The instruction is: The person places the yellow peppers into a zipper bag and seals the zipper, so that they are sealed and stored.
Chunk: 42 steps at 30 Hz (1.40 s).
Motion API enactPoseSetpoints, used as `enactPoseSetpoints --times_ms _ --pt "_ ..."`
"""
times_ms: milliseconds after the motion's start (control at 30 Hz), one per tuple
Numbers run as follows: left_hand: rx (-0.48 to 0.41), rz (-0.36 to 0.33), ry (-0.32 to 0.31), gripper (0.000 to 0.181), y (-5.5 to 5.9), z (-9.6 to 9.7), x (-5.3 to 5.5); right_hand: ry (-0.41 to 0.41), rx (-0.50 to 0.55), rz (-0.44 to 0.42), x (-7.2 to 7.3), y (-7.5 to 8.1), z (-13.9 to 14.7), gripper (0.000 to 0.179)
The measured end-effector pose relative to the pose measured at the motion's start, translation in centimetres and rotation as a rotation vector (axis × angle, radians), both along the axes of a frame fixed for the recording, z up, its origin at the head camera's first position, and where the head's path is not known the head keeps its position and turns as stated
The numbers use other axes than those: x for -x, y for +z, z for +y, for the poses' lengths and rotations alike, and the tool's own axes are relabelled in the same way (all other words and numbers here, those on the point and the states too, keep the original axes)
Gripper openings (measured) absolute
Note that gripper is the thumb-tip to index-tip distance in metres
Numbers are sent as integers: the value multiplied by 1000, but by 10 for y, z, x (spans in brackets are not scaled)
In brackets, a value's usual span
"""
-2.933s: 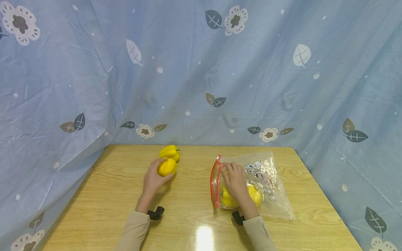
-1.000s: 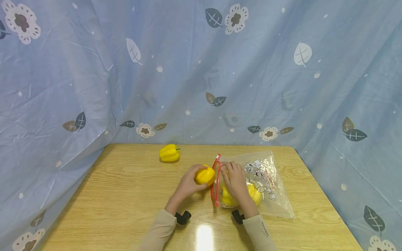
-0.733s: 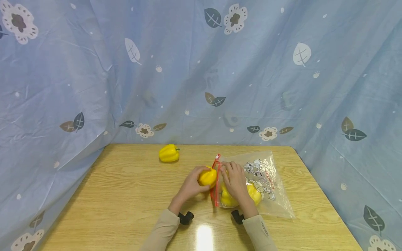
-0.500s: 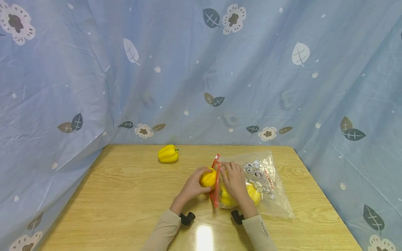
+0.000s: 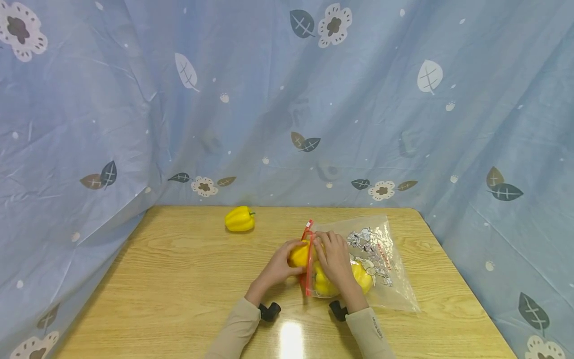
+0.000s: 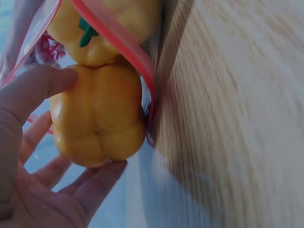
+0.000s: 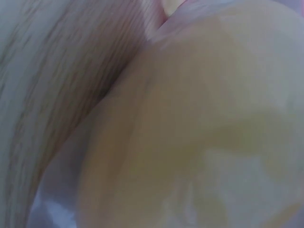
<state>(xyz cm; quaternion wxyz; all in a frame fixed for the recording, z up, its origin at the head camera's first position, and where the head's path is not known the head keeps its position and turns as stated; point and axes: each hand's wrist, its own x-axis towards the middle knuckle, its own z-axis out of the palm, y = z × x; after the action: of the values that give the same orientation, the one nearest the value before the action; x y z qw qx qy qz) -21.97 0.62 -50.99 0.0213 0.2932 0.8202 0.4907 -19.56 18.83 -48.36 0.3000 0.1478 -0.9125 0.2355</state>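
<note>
A yellow bell pepper (image 5: 298, 256) is gripped in my left hand (image 5: 279, 264) at the mouth of a clear zip bag (image 5: 401, 286). In the left wrist view this bell pepper (image 6: 97, 116) sits partly inside the red-edged mouth (image 6: 118, 38). It touches a stemmed bell pepper (image 6: 78, 35) inside. My right hand (image 5: 335, 259) lies over the bag and holds its upper layer by the mouth, fingertips partly hidden. Yellow bell peppers (image 5: 362, 276) show through the plastic. Blurred plastic over a bell pepper (image 7: 199, 118) fills the right wrist view.
Another yellow bell pepper (image 5: 239, 219) lies at the back left of the wooden table (image 5: 179, 279). Behind the table hangs a blue patterned curtain (image 5: 251, 109). A black wrist device (image 5: 270, 312) sits under the left wrist, another (image 5: 338, 310) under the right.
My left hand has carried the bell pepper from beside the one at the back left rightward to the bag, then slightly into its mouth. The right hand has stayed in place.
</note>
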Motion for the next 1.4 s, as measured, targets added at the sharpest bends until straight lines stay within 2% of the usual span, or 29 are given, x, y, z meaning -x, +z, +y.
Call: enactPoseSetpoints --times_ms 167,267,400,533,800,967,1233,1400 --pt "-74 -47 0 63 -3 -2 2 -5 -3 -11 0 0 1 22" --pt "-58 -56 22 66 -2 -3 1 -1 4 -11 0 0 1 22" --pt "0 -40 85 65 1 -6 -1 -1 13 -33 0 0 1 22" --pt "11 -30 149 58 3 -6 -3 -5 10 -43 0 0 1 23" --pt "-75 -47 233 46 1 -4 -3 2 11 -39 1 0 0 24" --pt "-122 -38 246 42 0 -2 -3 1 10 -43 1 1 0 24" --pt "-99 34 247 43 -2 5 -8 12 4 -40 2 0 0 23" --pt "-105 -7 248 42 -2 7 -11 18 1 -35 1 0 -1 23"
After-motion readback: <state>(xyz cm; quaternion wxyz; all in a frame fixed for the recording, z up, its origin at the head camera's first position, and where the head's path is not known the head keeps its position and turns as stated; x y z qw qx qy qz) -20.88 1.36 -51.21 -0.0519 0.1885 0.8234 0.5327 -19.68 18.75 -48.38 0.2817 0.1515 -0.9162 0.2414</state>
